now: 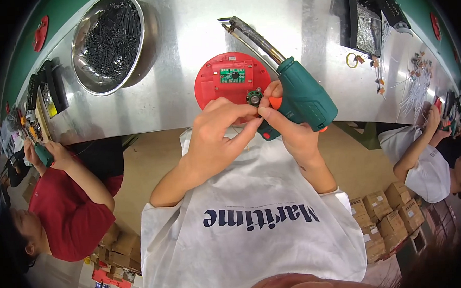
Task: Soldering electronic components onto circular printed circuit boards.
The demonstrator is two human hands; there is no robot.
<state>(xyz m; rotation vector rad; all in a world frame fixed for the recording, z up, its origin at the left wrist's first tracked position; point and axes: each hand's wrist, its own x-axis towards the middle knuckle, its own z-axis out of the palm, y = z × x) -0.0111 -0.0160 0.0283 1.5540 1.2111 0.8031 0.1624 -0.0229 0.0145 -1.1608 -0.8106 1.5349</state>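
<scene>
On the steel table in front of me lies a round red plastic housing (206, 85) with a small green circuit board (232, 75) in its middle. A small round part with a metal centre, like a speaker (254, 97), sits at its near right edge. My left hand (217, 131) is closed in a pinch just below this part; what its fingertips hold is too small to make out. My right hand (292, 130) is wrapped round a dark green soldering gun (306, 95), its tip pointing away to the left. The right thumb and forefinger meet close to the left fingertips.
A metal bowl (142, 39) full of thin black wires stands at the far left. At the right are a black tray (368, 30), loose white wires (415, 90) and small parts. Co-workers sit left (72, 209) and right (432, 159). Cardboard boxes (391, 224) are stacked on the right.
</scene>
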